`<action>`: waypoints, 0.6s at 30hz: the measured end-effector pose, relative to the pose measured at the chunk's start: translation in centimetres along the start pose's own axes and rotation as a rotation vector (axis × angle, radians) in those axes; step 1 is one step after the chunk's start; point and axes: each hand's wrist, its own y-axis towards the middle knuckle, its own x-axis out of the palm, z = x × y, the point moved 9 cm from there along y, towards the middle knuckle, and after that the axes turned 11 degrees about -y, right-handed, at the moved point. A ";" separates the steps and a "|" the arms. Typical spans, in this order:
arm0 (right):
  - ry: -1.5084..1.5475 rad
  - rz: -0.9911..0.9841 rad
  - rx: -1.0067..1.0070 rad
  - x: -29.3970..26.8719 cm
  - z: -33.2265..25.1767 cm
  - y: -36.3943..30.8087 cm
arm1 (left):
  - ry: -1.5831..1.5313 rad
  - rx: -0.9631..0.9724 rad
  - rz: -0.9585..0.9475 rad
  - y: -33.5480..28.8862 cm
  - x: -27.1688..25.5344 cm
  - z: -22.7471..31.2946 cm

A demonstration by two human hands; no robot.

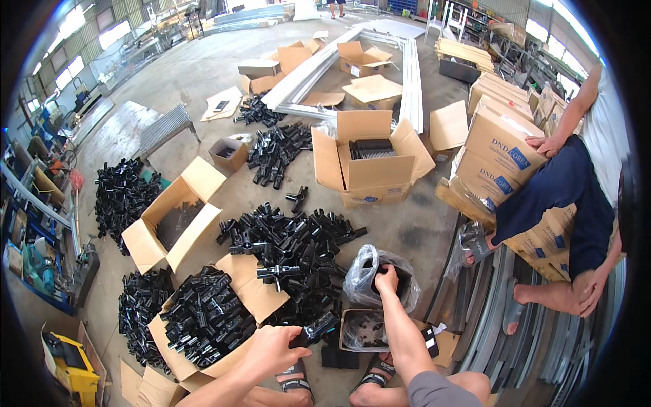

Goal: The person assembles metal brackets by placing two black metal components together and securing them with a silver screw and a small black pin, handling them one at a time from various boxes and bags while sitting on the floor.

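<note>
My left hand [274, 347] is closed on the end of a black connector piece [320, 328] with a shiny side. Over a dark container lined with a clear plastic bag [366, 275], my right hand [387, 277] has its fingers curled together; whatever they pinch is hidden. Just below that bag, a small open box [347, 339] holds clear plastic and a few small dark bits. Ahead of my hands lies a large heap of black connector pieces [298, 244]. To the left, an open cardboard box [210, 319] is filled with similar black pieces.
More black heaps [125, 197] lie at the left. Open cardboard boxes [376, 178] and a white metal frame [412, 88] stand farther off. At the right, a person [576, 163] sits by stacked cartons [498, 159], above long metal profiles [475, 285]. A yellow case [73, 373] is lower left.
</note>
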 end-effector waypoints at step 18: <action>0.225 -0.063 -1.419 -21.9 -21.4 -37.4 | 0.544 0.226 0.262 -4.4 1.8 -0.7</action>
